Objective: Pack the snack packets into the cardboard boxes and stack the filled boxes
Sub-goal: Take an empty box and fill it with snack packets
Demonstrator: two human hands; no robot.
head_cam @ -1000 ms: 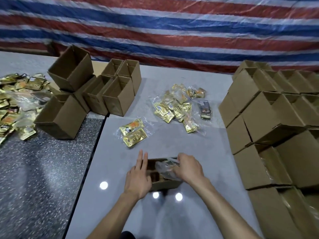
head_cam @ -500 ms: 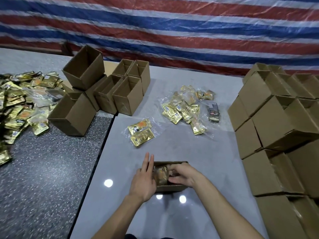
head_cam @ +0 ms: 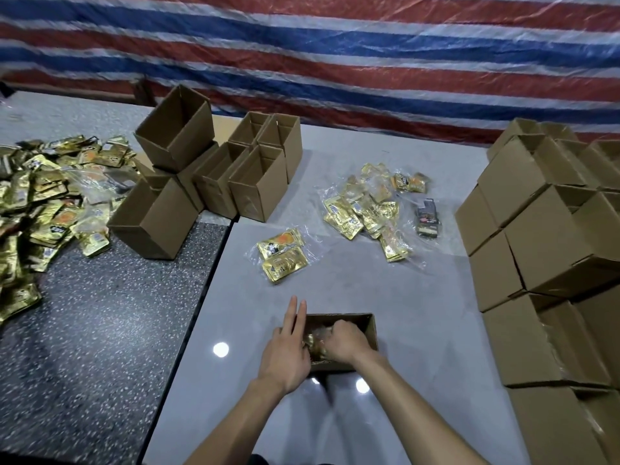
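Moderately bright, even light falls from overhead. Three white glare spots sit on the glossy grey tabletop [head_cam: 419,330] at lower centre. Shadows beside the cardboard boxes [head_cam: 258,182] are short and soft. The striped tarpaulin [head_cam: 335,62] along the top is smeared, wide-angle distortion bows the frame's edges, and the gold packets [head_cam: 40,196] at left glint.

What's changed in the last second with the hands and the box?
The right hand pushed its packets from the rim of the box down inside; whether it still grips them is hidden. The left hand stayed flat against the box's left side. Loose packets and empty boxes have not moved.
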